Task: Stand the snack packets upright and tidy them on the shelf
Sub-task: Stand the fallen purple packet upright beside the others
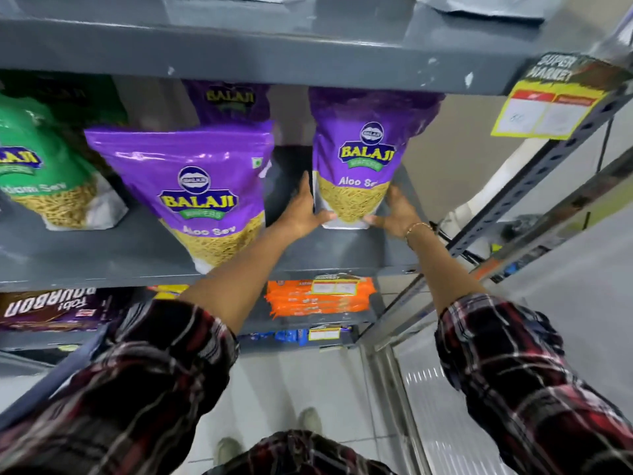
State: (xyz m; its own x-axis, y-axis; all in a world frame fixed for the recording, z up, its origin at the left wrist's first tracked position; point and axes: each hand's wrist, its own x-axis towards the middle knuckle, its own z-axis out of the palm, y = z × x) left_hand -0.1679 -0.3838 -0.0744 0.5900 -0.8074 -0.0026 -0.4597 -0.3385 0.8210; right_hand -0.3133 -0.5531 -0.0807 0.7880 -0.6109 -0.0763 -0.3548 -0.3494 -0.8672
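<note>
Gripped at the base from both sides: right packet [359,159], standing upright on the shelf [342,248], near its right end. Left hand [301,210] pressed flat against the left edge, thumb hooked across the front; right hand [394,214] cupped round the right corner (bracelet at the wrist). Fingers [305,186] closed lightly on the packet, not clenched, likely to square it and stop it toppling. Left alone beside it, across a bare gap: middle packet [191,186], apparently tipped forward, foot near the shelf's front lip. Behind that, another purple packet [229,99], seemingly upright. Farther left, a green packet [44,166], slumped and still to be straightened.
</note>
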